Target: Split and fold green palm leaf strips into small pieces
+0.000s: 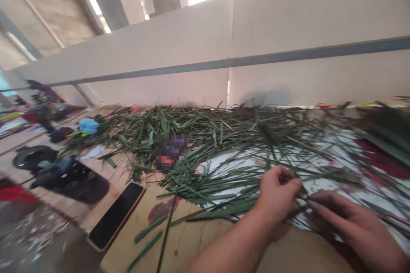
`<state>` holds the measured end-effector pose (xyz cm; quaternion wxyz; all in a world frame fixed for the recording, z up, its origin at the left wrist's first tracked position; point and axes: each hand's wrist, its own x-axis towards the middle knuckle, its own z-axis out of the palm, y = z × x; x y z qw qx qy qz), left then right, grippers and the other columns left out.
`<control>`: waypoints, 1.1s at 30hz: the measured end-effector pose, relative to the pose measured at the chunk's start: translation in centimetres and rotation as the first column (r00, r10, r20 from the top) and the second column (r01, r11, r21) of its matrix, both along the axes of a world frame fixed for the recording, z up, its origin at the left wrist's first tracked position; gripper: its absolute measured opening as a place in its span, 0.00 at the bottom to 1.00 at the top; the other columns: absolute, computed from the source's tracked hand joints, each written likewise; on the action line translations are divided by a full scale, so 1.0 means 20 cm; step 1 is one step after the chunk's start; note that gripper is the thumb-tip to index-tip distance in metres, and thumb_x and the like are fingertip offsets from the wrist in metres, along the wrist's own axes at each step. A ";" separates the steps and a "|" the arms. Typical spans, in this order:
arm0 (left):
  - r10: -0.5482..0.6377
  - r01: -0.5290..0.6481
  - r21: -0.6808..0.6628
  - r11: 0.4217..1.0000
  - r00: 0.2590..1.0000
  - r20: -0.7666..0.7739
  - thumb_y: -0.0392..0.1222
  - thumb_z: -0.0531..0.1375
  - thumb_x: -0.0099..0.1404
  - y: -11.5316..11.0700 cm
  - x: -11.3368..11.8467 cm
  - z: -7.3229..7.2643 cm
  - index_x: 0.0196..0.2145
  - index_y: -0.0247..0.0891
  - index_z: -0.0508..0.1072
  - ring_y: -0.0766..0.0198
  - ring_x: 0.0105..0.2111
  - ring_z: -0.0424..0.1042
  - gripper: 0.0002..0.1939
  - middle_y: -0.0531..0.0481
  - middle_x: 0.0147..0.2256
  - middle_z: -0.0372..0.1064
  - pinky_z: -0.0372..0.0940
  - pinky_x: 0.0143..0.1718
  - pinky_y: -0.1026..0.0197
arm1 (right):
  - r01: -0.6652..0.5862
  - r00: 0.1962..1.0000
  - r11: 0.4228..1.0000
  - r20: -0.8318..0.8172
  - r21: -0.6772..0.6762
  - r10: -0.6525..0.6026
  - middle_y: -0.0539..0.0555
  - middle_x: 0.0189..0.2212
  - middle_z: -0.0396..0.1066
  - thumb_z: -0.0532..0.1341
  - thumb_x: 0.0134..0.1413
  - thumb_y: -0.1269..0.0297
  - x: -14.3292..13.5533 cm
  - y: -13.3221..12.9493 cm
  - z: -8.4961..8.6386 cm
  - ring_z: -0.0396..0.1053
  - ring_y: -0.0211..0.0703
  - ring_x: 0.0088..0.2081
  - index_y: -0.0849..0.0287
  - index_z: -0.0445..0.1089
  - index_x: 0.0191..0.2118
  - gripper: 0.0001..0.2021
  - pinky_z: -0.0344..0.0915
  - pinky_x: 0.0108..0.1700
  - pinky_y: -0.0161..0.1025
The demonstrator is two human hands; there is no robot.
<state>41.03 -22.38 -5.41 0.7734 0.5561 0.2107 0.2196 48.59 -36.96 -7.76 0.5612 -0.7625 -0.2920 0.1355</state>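
Note:
My left hand is closed in a pinch around a thin green stem, whose broad leafy end sticks up above the fingers. Just to its right, my right hand has thumb and fingers pressed together at dark thin stems by the left fingertips. What lies inside that right pinch is partly hidden and blurred. Under and around both hands spread long green leaf strips, on white sheeting and a piece of brown cardboard. A few cut strips rest on the cardboard at the left.
A phone lies at the cardboard's left edge. Beyond it are a black tool, a blue object and a pixelated dark item. A pale panel wall borders the table's back. Dark red material sits at right.

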 end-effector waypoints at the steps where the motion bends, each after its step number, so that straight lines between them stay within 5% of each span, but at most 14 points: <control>1: -0.004 0.004 -0.007 1.000 1.000 0.019 0.43 0.65 0.52 0.00 0.00 0.01 0.26 0.37 0.67 0.69 0.25 0.60 0.10 0.55 0.23 0.61 0.56 0.30 0.63 | -0.085 0.995 0.996 -0.059 -0.041 0.082 0.60 0.28 0.75 0.68 0.46 0.44 -0.01 0.01 0.02 0.72 0.54 0.31 0.49 0.77 0.31 0.14 0.66 0.26 0.43; 6: -0.031 0.033 -0.027 0.999 0.995 0.093 0.46 0.67 0.52 0.00 0.00 0.03 0.28 0.37 0.68 0.69 0.25 0.62 0.14 0.54 0.24 0.64 0.57 0.30 0.64 | -0.103 0.990 0.995 -0.096 0.007 0.103 0.48 0.22 0.66 0.63 0.54 0.47 -0.05 0.04 0.09 0.61 0.40 0.23 0.54 0.71 0.31 0.15 0.59 0.26 0.37; 15: -0.045 0.044 0.017 0.999 0.996 0.078 0.48 0.68 0.53 -0.01 -0.02 0.06 0.30 0.37 0.70 0.67 0.26 0.67 0.15 0.53 0.25 0.68 0.61 0.31 0.64 | -0.031 0.952 0.994 0.301 -0.104 0.062 0.47 0.24 0.67 0.58 0.60 0.58 -0.06 0.02 0.16 0.64 0.41 0.27 0.55 0.67 0.31 0.09 0.59 0.32 0.37; 22: -0.056 0.052 0.190 0.980 0.998 0.016 0.45 0.67 0.55 -0.01 -0.04 0.10 0.32 0.35 0.72 0.67 0.28 0.64 0.12 0.52 0.27 0.68 0.59 0.33 0.64 | 0.078 0.733 0.985 0.679 -0.151 0.047 0.50 0.25 0.69 0.55 0.61 0.65 -0.09 0.02 0.15 0.66 0.43 0.28 0.55 0.66 0.31 0.07 0.56 0.33 0.38; 27: -0.085 0.087 0.255 0.963 0.996 -0.019 0.47 0.64 0.58 -0.02 -0.04 0.09 0.33 0.36 0.71 0.67 0.28 0.62 0.12 0.53 0.27 0.66 0.57 0.31 0.65 | 0.138 0.596 0.978 0.802 -0.157 0.045 0.52 0.25 0.68 0.54 0.63 0.67 -0.10 0.02 0.15 0.65 0.44 0.27 0.55 0.66 0.30 0.09 0.54 0.34 0.39; 33: -0.124 0.129 0.160 0.979 0.991 -0.039 0.55 0.61 0.59 -0.02 -0.05 0.11 0.31 0.36 0.70 0.67 0.26 0.60 0.17 0.54 0.24 0.62 0.56 0.29 0.64 | 0.082 0.686 0.983 0.725 -0.165 0.065 0.51 0.27 0.70 0.56 0.63 0.65 -0.10 0.02 0.15 0.67 0.44 0.29 0.56 0.67 0.32 0.07 0.55 0.34 0.39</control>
